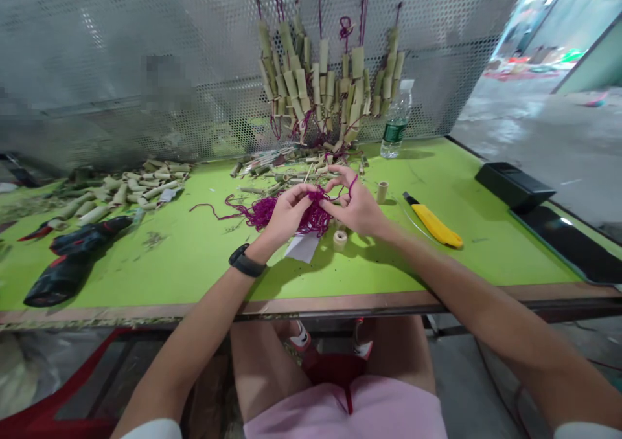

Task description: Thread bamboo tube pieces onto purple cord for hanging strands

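Observation:
My left hand [287,211] pinches a purple cord between thumb and fingers, over a loose tangled heap of purple cord [262,212] on the green tabletop. Close beside it, my right hand [358,207] grips the same cord, its index finger raised and a strand looped around the fingers. A thin pale stick [308,173] shows just above my left fingertips; I cannot tell whether it is held. A short cut bamboo ring [339,239] lies below my right hand, next to a scrap of white paper [302,248]. Another bamboo piece [382,192] stands to the right.
A yellow utility knife [436,224], a black box [514,185] and a phone [568,241] lie on the right. A water bottle [396,123] stands at the back. Strung bamboo pieces [323,76] hang on the mesh panel. A cordless drill [68,264] and bamboo cuttings [129,190] lie left.

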`<state>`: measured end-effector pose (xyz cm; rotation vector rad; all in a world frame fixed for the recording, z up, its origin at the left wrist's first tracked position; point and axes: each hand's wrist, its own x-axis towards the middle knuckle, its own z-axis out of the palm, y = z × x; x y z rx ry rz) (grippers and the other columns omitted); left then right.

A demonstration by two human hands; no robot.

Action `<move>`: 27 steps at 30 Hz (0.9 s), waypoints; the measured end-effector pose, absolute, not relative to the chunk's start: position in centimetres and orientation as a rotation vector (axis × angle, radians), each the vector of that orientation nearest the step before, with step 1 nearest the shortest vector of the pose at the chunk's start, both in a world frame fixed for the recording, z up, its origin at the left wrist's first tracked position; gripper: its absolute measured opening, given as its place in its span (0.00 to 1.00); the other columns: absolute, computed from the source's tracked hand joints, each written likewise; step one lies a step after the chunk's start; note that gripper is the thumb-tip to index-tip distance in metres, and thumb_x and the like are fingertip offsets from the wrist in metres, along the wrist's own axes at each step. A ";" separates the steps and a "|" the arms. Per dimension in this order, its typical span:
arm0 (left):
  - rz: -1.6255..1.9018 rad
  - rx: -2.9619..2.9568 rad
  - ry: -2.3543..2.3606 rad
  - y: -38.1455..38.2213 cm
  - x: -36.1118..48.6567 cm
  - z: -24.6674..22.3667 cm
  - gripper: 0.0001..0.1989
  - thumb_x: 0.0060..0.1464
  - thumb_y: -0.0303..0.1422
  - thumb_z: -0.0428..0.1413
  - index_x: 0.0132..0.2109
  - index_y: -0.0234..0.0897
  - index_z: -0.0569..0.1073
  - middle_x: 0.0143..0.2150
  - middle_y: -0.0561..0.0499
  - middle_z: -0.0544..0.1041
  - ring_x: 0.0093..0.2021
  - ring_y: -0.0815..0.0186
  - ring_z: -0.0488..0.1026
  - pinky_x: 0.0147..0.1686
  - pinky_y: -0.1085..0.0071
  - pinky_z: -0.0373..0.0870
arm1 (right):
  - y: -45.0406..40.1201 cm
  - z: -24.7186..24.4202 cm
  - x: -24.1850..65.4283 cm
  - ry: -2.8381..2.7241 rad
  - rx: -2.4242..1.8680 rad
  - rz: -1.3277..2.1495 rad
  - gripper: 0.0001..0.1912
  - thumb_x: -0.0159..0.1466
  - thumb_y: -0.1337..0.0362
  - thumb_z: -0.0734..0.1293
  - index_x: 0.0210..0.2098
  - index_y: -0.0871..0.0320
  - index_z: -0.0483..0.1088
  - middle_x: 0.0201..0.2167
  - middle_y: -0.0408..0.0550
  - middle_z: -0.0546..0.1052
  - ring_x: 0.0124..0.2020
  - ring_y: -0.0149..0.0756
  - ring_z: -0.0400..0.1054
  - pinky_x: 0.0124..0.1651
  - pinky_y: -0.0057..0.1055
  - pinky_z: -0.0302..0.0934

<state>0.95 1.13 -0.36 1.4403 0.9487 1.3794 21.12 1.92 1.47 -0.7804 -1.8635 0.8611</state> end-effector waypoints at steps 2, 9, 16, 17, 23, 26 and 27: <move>1.386 1.423 0.959 1.2 1.0 -0.3 0.03 0.65 0.32 0.60 0.43 0.41 0.79 0.41 0.50 0.80 0.38 0.66 0.78 0.39 0.70 0.77 | 1.8 1.6 21.3 -1.895 -0.785 0.795 0.43 0.65 0.61 0.76 0.74 0.49 0.53 0.53 0.52 0.75 0.24 0.25 0.55 0.25 0.31 0.50; 1.350 1.468 1.130 0.8 1.2 0.4 0.08 0.62 0.27 0.50 0.42 0.43 0.72 0.39 0.50 0.78 0.35 0.63 0.77 0.37 0.67 0.79 | 2.7 1.7 22.2 -1.896 -0.859 0.662 0.44 0.63 0.66 0.71 0.72 0.46 0.47 0.51 0.52 0.72 0.25 0.29 0.57 0.26 0.34 0.52; 1.325 1.463 1.097 0.2 1.1 1.4 0.12 0.52 0.27 0.51 0.43 0.43 0.73 0.41 0.48 0.79 0.34 0.62 0.76 0.30 0.66 0.77 | 3.8 1.5 22.2 -1.794 -0.843 0.918 0.24 0.74 0.52 0.69 0.62 0.51 0.57 0.30 0.41 0.69 0.23 0.34 0.56 0.24 0.36 0.49; 1.318 1.474 1.069 0.1 1.0 1.5 0.12 0.51 0.28 0.51 0.43 0.42 0.73 0.43 0.48 0.79 0.35 0.62 0.77 0.32 0.65 0.79 | 3.8 1.6 22.2 -1.790 -0.832 0.929 0.20 0.75 0.49 0.67 0.58 0.51 0.60 0.28 0.39 0.66 0.22 0.34 0.55 0.24 0.35 0.48; 1.339 1.554 1.042 0.2 1.1 1.1 0.07 0.57 0.34 0.60 0.43 0.42 0.76 0.45 0.48 0.81 0.43 0.61 0.79 0.42 0.66 0.80 | 2.8 2.1 21.7 -1.821 -0.790 0.919 0.27 0.76 0.39 0.63 0.33 0.54 0.68 0.23 0.40 0.63 0.22 0.30 0.52 0.24 0.32 0.45; 1.342 1.550 1.034 0.5 1.1 0.5 0.10 0.60 0.40 0.63 0.46 0.42 0.77 0.44 0.48 0.82 0.43 0.61 0.80 0.43 0.65 0.80 | 2.2 2.1 21.6 -1.850 -0.766 1.060 0.34 0.77 0.35 0.58 0.28 0.56 0.70 0.19 0.38 0.59 0.21 0.29 0.50 0.25 0.31 0.44; 1.344 1.545 1.019 0.7 1.1 0.3 0.11 0.61 0.41 0.63 0.46 0.42 0.77 0.43 0.48 0.82 0.42 0.61 0.80 0.42 0.65 0.80 | 2.1 2.1 21.6 -1.853 -0.746 1.103 0.35 0.77 0.35 0.58 0.28 0.56 0.71 0.19 0.38 0.58 0.20 0.29 0.49 0.25 0.31 0.44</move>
